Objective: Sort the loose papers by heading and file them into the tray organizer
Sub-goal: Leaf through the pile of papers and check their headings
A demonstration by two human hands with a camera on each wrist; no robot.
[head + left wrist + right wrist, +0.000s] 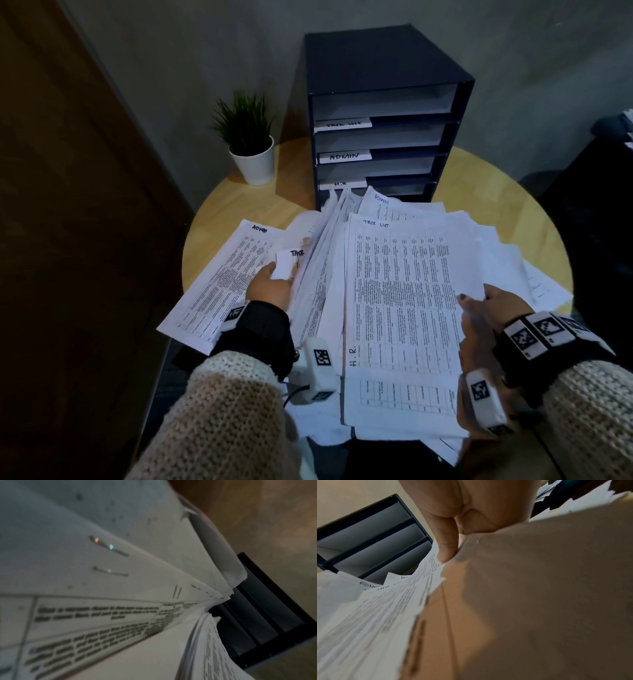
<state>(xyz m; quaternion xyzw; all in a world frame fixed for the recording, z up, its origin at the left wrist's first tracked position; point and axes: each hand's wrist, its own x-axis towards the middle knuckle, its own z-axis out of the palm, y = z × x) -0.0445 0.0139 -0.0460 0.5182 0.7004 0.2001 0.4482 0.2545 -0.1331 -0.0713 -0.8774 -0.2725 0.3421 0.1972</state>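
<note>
A thick pile of printed papers [404, 291] lies across the round table, topped by a sheet headed TASK LIST [400, 301]. My right hand [479, 305] pinches that stack's right edge, thumb [445, 545] on top. My left hand [274, 281] grips a lifted bundle of sheets [318, 253] at the pile's left side, with a folded corner reading TASK. A sheet headed ADMIN [226, 274] lies flat at the left. The dark tray organizer [383, 116] stands behind, with labels TASK LIST, ADMIN and H.R. The left wrist view shows stapled sheets [102, 574] close up.
A small potted plant [250, 140] in a white pot stands left of the organizer. The wooden table's [507, 192] edge curves round on the right and left. More papers [534, 277] spill toward the right rim. A dark door fills the left side.
</note>
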